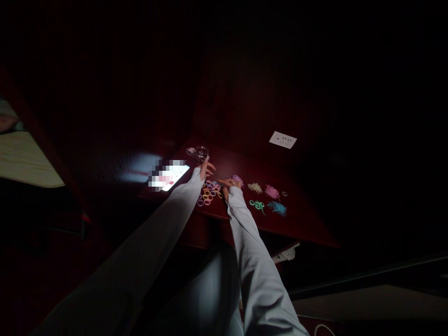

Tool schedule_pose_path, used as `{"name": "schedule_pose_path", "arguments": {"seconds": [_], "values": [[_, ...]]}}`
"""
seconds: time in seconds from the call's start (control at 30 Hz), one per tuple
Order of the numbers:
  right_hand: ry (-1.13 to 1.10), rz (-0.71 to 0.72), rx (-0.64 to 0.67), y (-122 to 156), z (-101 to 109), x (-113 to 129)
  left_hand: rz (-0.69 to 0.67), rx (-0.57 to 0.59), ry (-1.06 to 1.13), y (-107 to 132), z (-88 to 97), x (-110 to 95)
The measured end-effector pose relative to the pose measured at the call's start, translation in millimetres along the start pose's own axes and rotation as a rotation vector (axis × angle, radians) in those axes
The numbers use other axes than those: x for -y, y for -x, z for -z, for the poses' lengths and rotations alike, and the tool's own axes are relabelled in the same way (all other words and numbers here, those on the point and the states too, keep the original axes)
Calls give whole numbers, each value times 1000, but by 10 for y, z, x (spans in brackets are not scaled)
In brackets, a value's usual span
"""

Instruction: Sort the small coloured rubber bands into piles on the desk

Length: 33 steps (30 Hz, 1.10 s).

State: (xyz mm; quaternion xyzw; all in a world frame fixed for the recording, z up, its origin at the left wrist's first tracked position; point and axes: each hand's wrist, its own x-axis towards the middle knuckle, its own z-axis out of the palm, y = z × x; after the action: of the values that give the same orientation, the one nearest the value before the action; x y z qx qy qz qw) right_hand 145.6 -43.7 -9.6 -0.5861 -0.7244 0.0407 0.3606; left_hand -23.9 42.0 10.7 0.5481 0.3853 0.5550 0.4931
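Note:
Pale grey sleeves cover both forearms, which reach over a dark red table (301,228). My left hand (206,170) hovers just in front of a small clear round container (202,152), with its fingers stretched out and apart. I cannot tell whether it touches the container. My right hand (231,185) is beside a pile of pastel rings (210,192) in pink, yellow and purple; its fingers point left and look spread, nothing visible in them. Partly behind it lies a small purple heap (237,179). Dim light hides finer detail of both hands.
Right of my hands lie a cream heap (255,187), a pink heap (272,192), green rings (258,204), a blue heap (277,208) and a single ring (284,193). A lit phone (175,176) is at left. A wall socket (283,140) sits behind.

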Motion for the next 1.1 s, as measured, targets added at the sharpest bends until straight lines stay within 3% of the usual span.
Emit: {"name": "schedule_pose_path", "arguments": {"seconds": [0.2,0.5,0.67,0.83,1.1], "values": [[14,-30,-16,-25,-46,-29,126,-55,47,23,-78,-178],[-105,15,74,-50,-10,13,-5,-127,45,-105,0,-103],[-142,11,-26,-34,15,32,52,-159,65,-155,8,-76],[-85,-94,-178,50,45,12,118,-99,55,-106,6,-122],[-45,-136,-185,131,24,-15,157,-5,114,-37,-1,-157]]}}
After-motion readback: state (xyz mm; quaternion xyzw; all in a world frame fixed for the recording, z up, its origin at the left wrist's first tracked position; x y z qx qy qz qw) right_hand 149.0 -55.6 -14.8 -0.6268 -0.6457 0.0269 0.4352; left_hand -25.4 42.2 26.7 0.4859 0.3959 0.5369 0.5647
